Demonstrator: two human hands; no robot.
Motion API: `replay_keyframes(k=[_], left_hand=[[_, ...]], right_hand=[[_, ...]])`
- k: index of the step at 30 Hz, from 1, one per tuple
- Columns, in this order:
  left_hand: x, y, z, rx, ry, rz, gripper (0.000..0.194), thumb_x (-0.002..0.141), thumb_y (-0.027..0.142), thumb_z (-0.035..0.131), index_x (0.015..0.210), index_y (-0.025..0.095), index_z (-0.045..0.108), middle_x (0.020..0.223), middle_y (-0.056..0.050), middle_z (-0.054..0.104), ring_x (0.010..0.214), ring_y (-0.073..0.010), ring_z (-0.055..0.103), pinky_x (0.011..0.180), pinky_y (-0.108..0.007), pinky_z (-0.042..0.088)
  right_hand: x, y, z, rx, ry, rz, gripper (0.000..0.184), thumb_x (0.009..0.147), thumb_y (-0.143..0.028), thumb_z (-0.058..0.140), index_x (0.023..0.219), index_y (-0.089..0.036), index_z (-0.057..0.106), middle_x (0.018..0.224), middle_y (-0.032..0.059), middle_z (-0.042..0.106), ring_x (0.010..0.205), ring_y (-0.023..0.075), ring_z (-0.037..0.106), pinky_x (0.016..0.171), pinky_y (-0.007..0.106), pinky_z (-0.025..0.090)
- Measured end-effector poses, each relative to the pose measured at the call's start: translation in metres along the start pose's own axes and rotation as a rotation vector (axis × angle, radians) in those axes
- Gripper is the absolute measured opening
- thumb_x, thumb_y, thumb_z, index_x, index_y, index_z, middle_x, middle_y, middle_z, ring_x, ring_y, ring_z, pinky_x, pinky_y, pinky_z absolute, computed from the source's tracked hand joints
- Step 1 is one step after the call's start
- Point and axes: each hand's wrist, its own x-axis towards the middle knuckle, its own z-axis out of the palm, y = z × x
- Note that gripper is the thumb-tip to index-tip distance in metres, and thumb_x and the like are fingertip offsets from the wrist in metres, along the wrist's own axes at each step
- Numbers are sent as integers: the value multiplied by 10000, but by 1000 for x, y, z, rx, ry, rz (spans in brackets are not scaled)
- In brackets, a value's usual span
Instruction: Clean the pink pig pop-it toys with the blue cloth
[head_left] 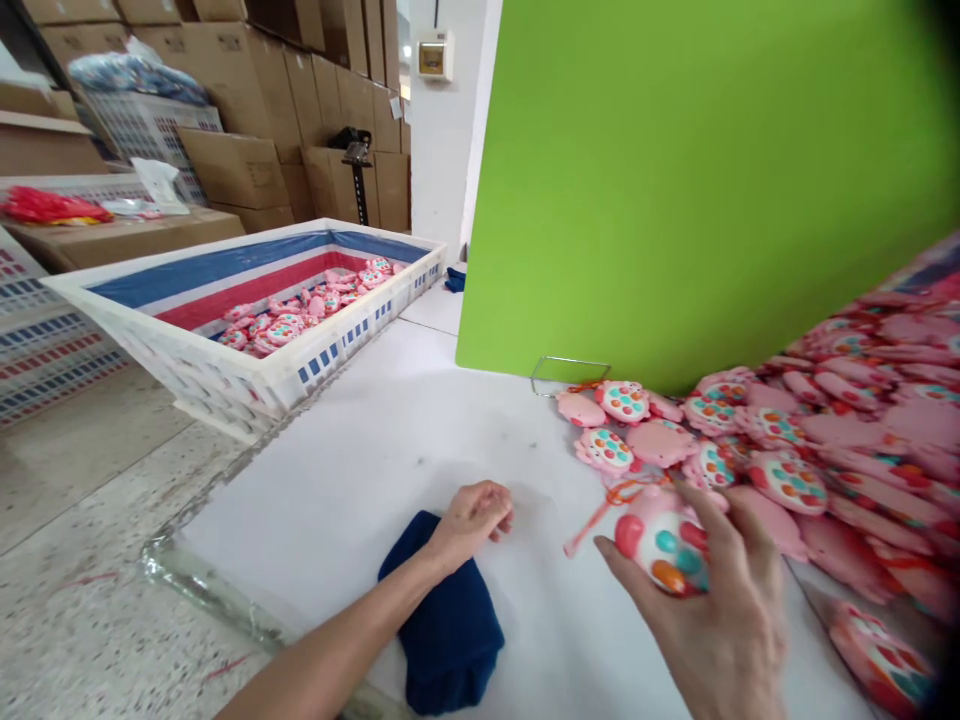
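Between the thumb and fingers of my right hand point(724, 590) is a pink pop-button toy point(665, 543) with a white face and teal, orange and red bumps. An orange-red cord point(600, 520) trails from near it onto the white tabletop. My left hand point(474, 517) is loosely curled above the table, its fingers bent inward; whether anything is in them is hidden. Under the left forearm lies a folded dark blue cloth point(450, 630). Right beside my right hand, a large heap of the same pink toys point(847, 420) spreads across the table.
An upright green board point(675, 180) stands behind the toys, with a wire stand point(570, 362) at its base. At the left, a white plastic crate point(330, 350) with a striped lining holds more pink toys. Cardboard boxes point(225, 80) are stacked farther back.
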Motion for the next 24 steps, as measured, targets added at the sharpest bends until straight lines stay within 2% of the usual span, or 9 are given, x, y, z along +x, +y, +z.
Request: replay_keyframes(k=[1, 3, 6, 9, 11, 13, 16, 20, 24], left_hand=[[-3, 0, -3, 12, -9, 0, 430, 749, 529, 591, 894, 125, 600, 770, -70, 623, 675, -153, 592, 603, -268, 442], [-9, 0, -6, 34, -13, 3, 429, 743, 532, 596, 885, 127, 602, 771, -71, 627, 676, -155, 597, 614, -274, 448], [-16, 4, 0, 57, -18, 6, 439, 761, 546, 565, 841, 116, 604, 779, -83, 630, 689, -158, 603, 632, -279, 457], [-22, 8, 20, 29, -118, -47, 480, 762, 552, 557, 959, 116, 598, 790, -78, 630, 700, -171, 609, 610, -284, 474], [-25, 10, 34, -36, -203, -88, 513, 705, 487, 656, 1067, 135, 564, 818, -57, 628, 726, -168, 607, 626, -275, 479], [-26, 11, 42, -109, -234, -92, 538, 620, 380, 754, 1059, 134, 562, 846, -45, 630, 750, -158, 604, 673, -260, 476], [-25, 10, 40, -205, -241, -98, 562, 601, 354, 768, 1060, 118, 544, 817, -56, 640, 654, -152, 609, 621, -270, 487], [-21, 6, 32, -264, -322, -133, 646, 602, 368, 767, 1145, 147, 496, 836, -83, 659, 599, -172, 630, 515, -265, 494], [-18, 5, 32, -215, -256, -137, 474, 673, 451, 687, 1001, 122, 591, 806, -89, 659, 622, -174, 622, 476, -244, 487]], right_hand=[[-7, 6, 7, -21, -2, -43, 668, 655, -615, 628, 1187, -220, 545, 1245, 158, 457, 1055, 350, 505, 821, 484, 453], [-25, 18, 30, -44, -146, -119, 574, 710, -605, 565, 1098, -183, 574, 1119, 172, 516, 969, 345, 530, 782, 515, 457], [-47, 26, 55, -68, -334, -103, 554, 723, -535, 612, 1135, -173, 541, 1128, 162, 523, 1002, 335, 514, 815, 492, 461], [-52, 17, 54, -13, -342, -49, 638, 700, -505, 656, 1223, -185, 482, 1225, 165, 468, 1088, 342, 463, 866, 483, 453], [-52, 6, 45, 46, -362, -27, 685, 701, -430, 668, 1297, -193, 429, 1300, 170, 411, 1156, 354, 422, 891, 491, 444], [-54, -3, 35, 151, -414, 9, 726, 708, -368, 657, 1357, -215, 370, 1377, 160, 352, 1221, 350, 393, 915, 493, 438], [-63, -8, 22, 386, -403, 242, 753, 714, -441, 643, 1376, -239, 345, 1397, 131, 388, 1221, 317, 447, 911, 472, 458], [-78, -7, 10, 689, -314, 655, 680, 744, -536, 588, 1293, -159, 452, 1214, 157, 581, 1044, 286, 595, 793, 392, 528], [-84, -19, 6, 789, -347, 723, 593, 716, -497, 644, 1215, -193, 548, 1103, 95, 667, 967, 254, 636, 750, 325, 542]])
